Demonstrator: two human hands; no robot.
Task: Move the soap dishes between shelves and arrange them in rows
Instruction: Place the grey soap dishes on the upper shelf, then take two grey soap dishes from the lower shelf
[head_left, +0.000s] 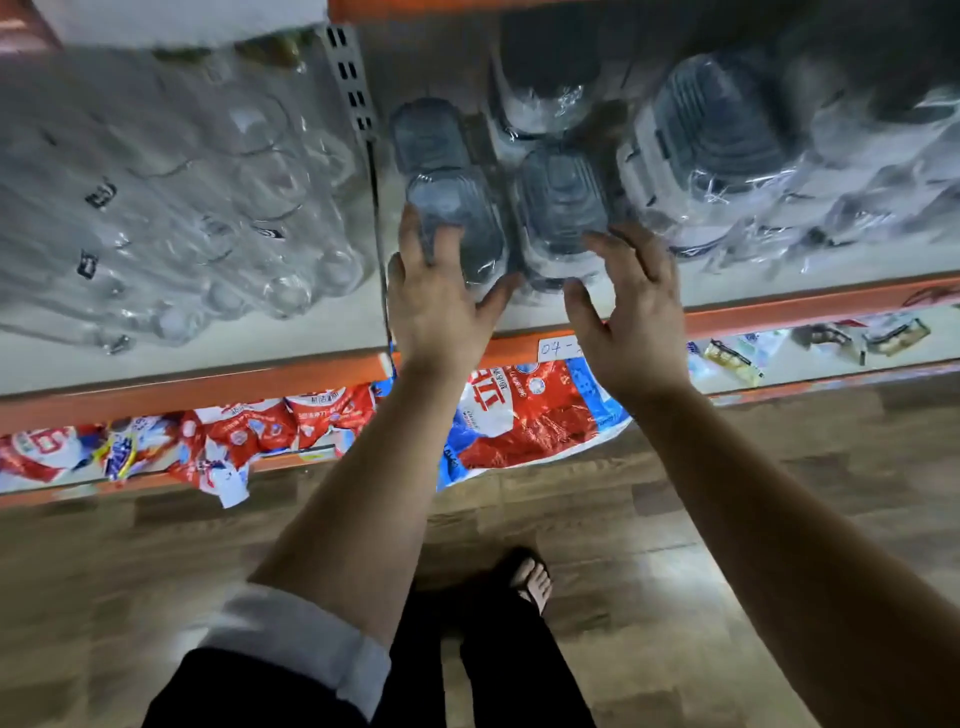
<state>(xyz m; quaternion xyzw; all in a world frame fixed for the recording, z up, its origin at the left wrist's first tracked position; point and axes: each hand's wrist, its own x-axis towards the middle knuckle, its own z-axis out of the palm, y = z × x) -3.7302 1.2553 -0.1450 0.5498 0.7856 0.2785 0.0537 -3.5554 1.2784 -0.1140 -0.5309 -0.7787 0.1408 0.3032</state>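
Observation:
Grey translucent soap dishes wrapped in clear film lie in rows on the white shelf. My left hand rests its fingers on the front left soap dish, thumb at its right side. My right hand hovers with spread fingers at the front edge of the middle soap dish, apparently just touching its wrap. A further dish lies behind the left one. A larger wrapped stack of dishes sits to the right, and another dish lies at the back.
Clear plastic bottles in film fill the shelf to the left of a slotted metal upright. The orange shelf rail runs along the front. Red and blue packets lie on the lower shelf. My sandalled foot stands on wood flooring.

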